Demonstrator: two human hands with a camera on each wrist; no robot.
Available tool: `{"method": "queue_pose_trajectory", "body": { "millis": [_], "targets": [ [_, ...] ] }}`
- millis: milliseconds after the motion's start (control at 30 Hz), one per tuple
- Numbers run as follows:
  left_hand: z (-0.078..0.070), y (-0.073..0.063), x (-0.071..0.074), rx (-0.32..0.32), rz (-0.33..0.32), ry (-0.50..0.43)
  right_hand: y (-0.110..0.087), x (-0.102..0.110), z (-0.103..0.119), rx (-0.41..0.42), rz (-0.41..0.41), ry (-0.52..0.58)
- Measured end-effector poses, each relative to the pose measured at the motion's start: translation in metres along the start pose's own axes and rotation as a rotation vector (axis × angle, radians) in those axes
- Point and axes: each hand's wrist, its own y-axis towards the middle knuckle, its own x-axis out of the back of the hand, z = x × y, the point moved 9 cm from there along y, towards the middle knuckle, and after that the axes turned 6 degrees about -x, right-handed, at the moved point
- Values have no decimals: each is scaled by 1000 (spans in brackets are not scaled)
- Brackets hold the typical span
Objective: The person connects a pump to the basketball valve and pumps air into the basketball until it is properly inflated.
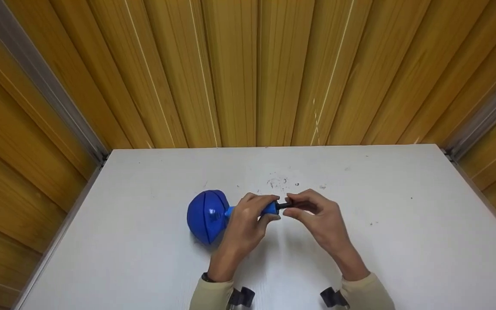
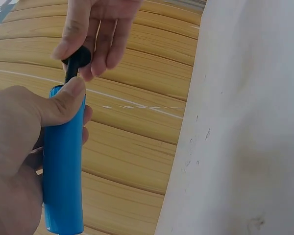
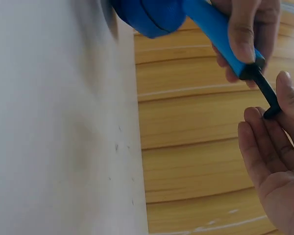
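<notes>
Lopsided, glossy, black-seamed blue ball (image 1: 203, 216), lower centre of the head view: it could be popped off its smooth, bright-blue plastic-looking tubular pump (image 2: 63, 171) by a crooked stroke.
The pump is gripped by the left hand (image 1: 244, 219), fingers curled; its slim, wide-ended black handle (image 2: 78, 59) is lightly pinched by the right hand (image 1: 320, 217) (thumb and fingers only) and might slip.

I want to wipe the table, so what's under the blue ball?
The white table shows around the ball, with a shadow along its near edge; whatever lies directly beneath is covered.
</notes>
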Motion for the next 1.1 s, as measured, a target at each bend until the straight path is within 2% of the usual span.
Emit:
{"method": "queue_pose_trajectory", "body": {
  "millis": [100, 200, 367, 567, 733, 833, 933, 1100],
  "targets": [
    [0, -1, -1, 1, 10, -14, -1, -6, 0, 12, 14, -10],
    [1, -1, -1, -4, 21, -35, -2, -1, 4, 41, 8, -30],
    [3, 1, 5, -20, -2, -15, -2, 19, 16, 92, -22, -46],
    [11, 0, 15, 9, -72, 61, -3, 51, 27, 77, -96, -56],
    [14, -3, 17, 41, -74, 96, -4, 66, 29, 63, -132, -53],
    [14, -4, 16, 35, -72, 103, -3, 66, 27, 41, -122, -45],
    [11, -4, 15, 2, -71, 112, -2, 62, 25, 28, -95, -34],
    [5, -4, 6, -26, -31, 131, -1, 36, 21, 67, -43, -15]
  ]
}}
